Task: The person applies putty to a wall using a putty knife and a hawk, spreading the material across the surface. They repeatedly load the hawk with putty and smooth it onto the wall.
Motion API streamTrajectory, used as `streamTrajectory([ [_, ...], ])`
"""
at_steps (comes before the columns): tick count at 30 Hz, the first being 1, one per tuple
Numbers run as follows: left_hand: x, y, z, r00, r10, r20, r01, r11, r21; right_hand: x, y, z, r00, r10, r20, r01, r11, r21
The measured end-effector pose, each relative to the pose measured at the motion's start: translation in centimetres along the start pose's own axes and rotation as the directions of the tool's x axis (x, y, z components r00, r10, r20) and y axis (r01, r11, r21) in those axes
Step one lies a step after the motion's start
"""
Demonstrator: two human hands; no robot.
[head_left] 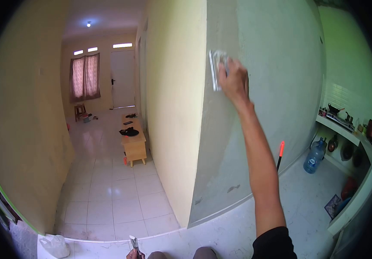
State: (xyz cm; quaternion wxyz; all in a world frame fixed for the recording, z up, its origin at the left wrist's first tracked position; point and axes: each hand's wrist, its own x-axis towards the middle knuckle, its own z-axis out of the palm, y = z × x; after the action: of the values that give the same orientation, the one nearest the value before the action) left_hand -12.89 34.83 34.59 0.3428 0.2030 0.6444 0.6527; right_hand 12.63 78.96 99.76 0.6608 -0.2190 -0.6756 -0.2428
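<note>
My right hand point(236, 82) is raised at the wall corner, fingers closed around a wide putty knife point(214, 71). White filler coats the blade, which lies against the grey-green wall point(276, 77) close to its vertical edge. Along that edge a darker, damp-looking grey strip point(214, 134) runs down the wall. Low at the bottom of the view, my left hand point(135, 255) grips a small putty knife point(133, 242) with its pale blade pointing up; part of this hand is cut off by the frame.
A white plastic bag point(55, 246) sits on the floor at lower left. An orange-tipped pole point(281, 153) leans by the wall, with a blue water jug point(314, 157) beyond it. A kitchen counter point(338, 125) carries a stove. Down the hallway stands a wooden bench point(135, 146).
</note>
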Motion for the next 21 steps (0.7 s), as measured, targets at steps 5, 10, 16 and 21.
streamTrajectory([
  [5,-4.9,8.4,4.5,0.871,0.486,-0.069,-0.463,0.859,0.218,-11.2,-1.7,-1.8,0.995,0.056,0.087,-0.061,0.996,0.064],
  [10,-6.2,8.9,4.4,0.989,0.078,-0.122,-0.082,0.996,-0.025,-7.8,-1.6,-3.9,0.998,0.070,0.005,-0.070,0.997,0.044],
  [16,-5.6,6.8,3.1,0.985,0.092,-0.143,-0.096,0.995,-0.021,10.6,0.4,-1.9,0.959,0.016,-0.281,0.023,0.990,0.137],
  [21,-4.2,5.1,0.6,0.836,0.546,0.048,-0.458,0.647,0.609,18.8,2.4,-0.6,0.976,-0.143,-0.166,0.171,0.971,0.169],
])
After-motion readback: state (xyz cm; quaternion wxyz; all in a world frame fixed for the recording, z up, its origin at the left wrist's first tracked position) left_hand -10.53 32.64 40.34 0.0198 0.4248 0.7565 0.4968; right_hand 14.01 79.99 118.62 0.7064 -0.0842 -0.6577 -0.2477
